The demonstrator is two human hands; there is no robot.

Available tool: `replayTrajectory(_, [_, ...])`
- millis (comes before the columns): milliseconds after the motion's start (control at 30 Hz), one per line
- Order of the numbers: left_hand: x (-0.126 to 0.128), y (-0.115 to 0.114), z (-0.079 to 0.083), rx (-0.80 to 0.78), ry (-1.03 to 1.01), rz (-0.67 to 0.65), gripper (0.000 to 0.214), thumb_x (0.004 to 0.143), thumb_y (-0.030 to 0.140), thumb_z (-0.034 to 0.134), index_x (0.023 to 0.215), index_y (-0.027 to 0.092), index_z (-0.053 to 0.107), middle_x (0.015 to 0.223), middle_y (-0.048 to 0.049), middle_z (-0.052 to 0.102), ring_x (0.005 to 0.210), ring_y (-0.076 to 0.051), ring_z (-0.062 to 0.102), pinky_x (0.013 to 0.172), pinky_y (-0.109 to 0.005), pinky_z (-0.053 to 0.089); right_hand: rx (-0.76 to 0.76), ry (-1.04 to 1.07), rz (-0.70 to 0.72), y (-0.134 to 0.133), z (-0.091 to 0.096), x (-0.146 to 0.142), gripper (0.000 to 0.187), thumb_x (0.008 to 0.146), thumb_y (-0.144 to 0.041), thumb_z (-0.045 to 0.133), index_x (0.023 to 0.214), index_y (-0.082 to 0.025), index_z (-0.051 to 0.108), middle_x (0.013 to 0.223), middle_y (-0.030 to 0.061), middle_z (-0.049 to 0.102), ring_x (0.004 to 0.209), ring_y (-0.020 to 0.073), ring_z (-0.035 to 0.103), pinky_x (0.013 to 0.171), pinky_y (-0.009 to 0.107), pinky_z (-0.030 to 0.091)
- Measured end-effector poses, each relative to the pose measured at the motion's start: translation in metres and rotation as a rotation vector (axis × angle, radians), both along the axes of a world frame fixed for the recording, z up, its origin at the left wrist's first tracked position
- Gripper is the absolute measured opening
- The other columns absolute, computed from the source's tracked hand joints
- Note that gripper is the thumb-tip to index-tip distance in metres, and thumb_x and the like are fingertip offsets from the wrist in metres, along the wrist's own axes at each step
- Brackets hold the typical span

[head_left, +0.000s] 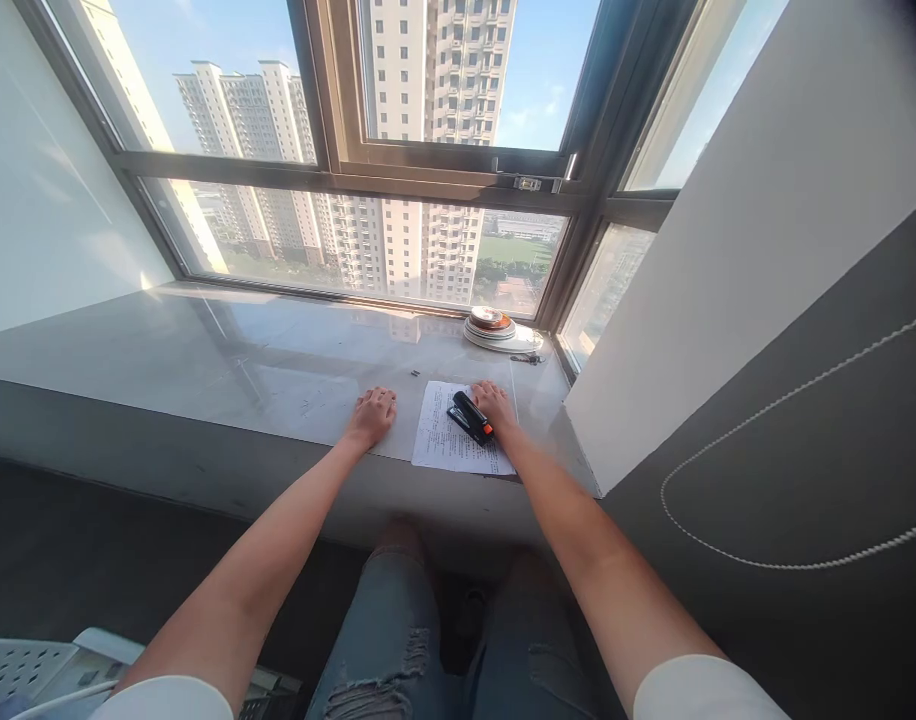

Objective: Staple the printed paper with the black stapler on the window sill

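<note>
My left hand (373,416) rests palm down on the pale window sill, its fingers loosely bent and nothing visible in it. Right of it lies a sheet of printed paper (432,440), reaching the sill's front edge. A black stapler with an orange-red mark (471,417) sits slantwise on the paper. My right hand (494,402) lies palm down at the paper's right side, close beside the stapler; its fingers are stretched forward, not wrapped round the stapler. Whether the hand touches the stapler I cannot tell.
Behind the paper are small dark bits (415,373). A stack of white and orange dishes (490,328) stands by the window corner, with what look like keys (528,358) in front. A beaded cord (728,555) hangs at right; a white perforated basket (23,670) stands lower left.
</note>
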State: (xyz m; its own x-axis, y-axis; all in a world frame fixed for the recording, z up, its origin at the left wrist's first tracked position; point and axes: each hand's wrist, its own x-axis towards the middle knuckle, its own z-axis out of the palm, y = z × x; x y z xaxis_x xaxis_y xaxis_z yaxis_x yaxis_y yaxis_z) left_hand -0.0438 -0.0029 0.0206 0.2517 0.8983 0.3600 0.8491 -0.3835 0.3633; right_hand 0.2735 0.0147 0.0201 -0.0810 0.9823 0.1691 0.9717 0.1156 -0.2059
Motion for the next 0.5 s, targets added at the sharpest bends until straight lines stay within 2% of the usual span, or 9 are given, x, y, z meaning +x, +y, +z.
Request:
replayTrajectory(100, [0.011, -0.012, 0.001, 0.018, -0.013, -0.034, 0.034, 0.099, 0.027, 0.04, 0.118, 0.023, 0.067, 0.122, -0.0157, 0.065, 0.126, -0.036, 0.053, 0.11, -0.054, 0.042, 0.02, 0.019, -0.003, 0.0, 0.002, -0.004, 0.043, 0.102, -0.022, 0.037, 0.138, -0.022, 0.06, 0.155, 0.0102, 0.049, 0.147, 0.0262, 0.038, 0.121, 0.049, 0.031])
replayTrajectory(167, [0.017, -0.016, 0.002, -0.002, 0.0, -0.074, 0.036, 0.099, 0.028, 0.041, 0.124, 0.023, 0.066, 0.131, -0.0145, 0.064, 0.13, -0.035, 0.051, 0.111, -0.053, 0.042, 0.035, 0.024, -0.003, 0.0, 0.003, -0.005, 0.04, 0.102, -0.024, 0.039, 0.135, -0.023, 0.061, 0.152, 0.0103, 0.051, 0.144, 0.0255, 0.04, 0.12, 0.046, 0.032])
replayTrajectory(300, [0.025, -0.019, 0.004, -0.031, 0.077, -0.185, 0.039, 0.098, 0.034, 0.048, 0.133, 0.028, 0.064, 0.151, -0.0085, 0.052, 0.141, -0.034, 0.044, 0.117, -0.054, 0.038, 0.07, 0.029, -0.033, 0.0, 0.005, -0.002, 0.04, 0.105, -0.036, 0.038, 0.132, -0.019, 0.062, 0.145, 0.0132, 0.056, 0.137, 0.027, 0.047, 0.114, 0.042, 0.037])
replayTrajectory(400, [0.03, -0.021, 0.007, -0.03, 0.102, -0.274, 0.042, 0.1, 0.036, 0.046, 0.137, 0.031, 0.064, 0.155, -0.0051, 0.049, 0.145, -0.032, 0.04, 0.12, -0.054, 0.034, 0.076, 0.039, -0.048, -0.001, 0.005, -0.001, 0.043, 0.106, -0.041, 0.035, 0.131, -0.018, 0.063, 0.141, 0.0145, 0.059, 0.132, 0.0285, 0.05, 0.111, 0.042, 0.04])
replayTrajectory(500, [0.038, -0.021, 0.007, -0.058, 0.12, -0.307, 0.047, 0.101, 0.043, 0.045, 0.145, 0.033, 0.059, 0.162, -0.0035, 0.041, 0.15, -0.032, 0.035, 0.123, -0.054, 0.031, 0.077, 0.045, -0.045, 0.0, 0.004, 0.0, 0.043, 0.107, -0.042, 0.035, 0.129, -0.018, 0.063, 0.139, 0.0144, 0.059, 0.131, 0.0286, 0.051, 0.111, 0.042, 0.039])
